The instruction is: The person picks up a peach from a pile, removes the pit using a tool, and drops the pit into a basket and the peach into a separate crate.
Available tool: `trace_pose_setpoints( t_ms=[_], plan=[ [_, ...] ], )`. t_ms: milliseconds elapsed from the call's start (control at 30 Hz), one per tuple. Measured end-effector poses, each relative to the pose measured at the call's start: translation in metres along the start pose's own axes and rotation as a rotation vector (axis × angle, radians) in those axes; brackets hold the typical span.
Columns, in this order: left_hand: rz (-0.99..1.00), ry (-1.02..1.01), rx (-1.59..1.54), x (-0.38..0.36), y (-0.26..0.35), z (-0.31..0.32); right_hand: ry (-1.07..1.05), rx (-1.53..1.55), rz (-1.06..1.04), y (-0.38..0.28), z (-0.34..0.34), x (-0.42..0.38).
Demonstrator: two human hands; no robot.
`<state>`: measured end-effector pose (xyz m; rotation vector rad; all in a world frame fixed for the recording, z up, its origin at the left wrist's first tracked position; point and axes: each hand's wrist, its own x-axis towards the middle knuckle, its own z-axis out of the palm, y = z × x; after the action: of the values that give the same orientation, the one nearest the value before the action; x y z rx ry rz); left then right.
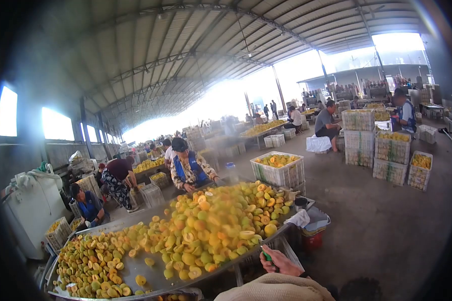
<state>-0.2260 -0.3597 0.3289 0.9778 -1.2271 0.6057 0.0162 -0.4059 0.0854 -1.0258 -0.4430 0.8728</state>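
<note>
My right hand (pixel 282 262), with a dark band at the wrist, is closed around the green handle of a small knife (pixel 266 255). Its short blade points up toward the near right edge of the metal table (pixel 128 268). Just beyond lies a large heap of yellow-green peaches (pixel 206 228), many cut in half with the pit hollow showing. A smaller pile of peach halves (pixel 88 261) spreads over the left end of the table. Beige cloth (pixel 276 290) fills the bottom of the view, and my left hand does not show.
Across the table a person in a blue vest (pixel 193 168) handles fruit. A full white crate (pixel 278 170) stands behind the table's right end. A cup (pixel 301 202) and a white cloth (pixel 299 219) sit at the corner, above a red bucket (pixel 314 240). Stacked crates (pixel 359 138) stand farther right.
</note>
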Motion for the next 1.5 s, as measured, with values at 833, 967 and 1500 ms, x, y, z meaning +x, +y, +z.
trace_pose_setpoints(
  t_ms=[833, 967, 1500],
  plan=[
    [-1.319, 1.229, 1.743, -0.482, 0.158, -0.217, 0.228, -0.246, 0.052, 0.001, 0.027, 0.004],
    [-1.148, 1.308, 1.839, -0.468, 0.153, -0.233, 0.229, -0.272, 0.064, 0.009, 0.028, 0.016],
    [-1.05, 1.058, 1.417, -0.347, 0.064, -0.243, 0.143, -0.457, 0.129, 0.024, 0.061, 0.034]
  ],
)
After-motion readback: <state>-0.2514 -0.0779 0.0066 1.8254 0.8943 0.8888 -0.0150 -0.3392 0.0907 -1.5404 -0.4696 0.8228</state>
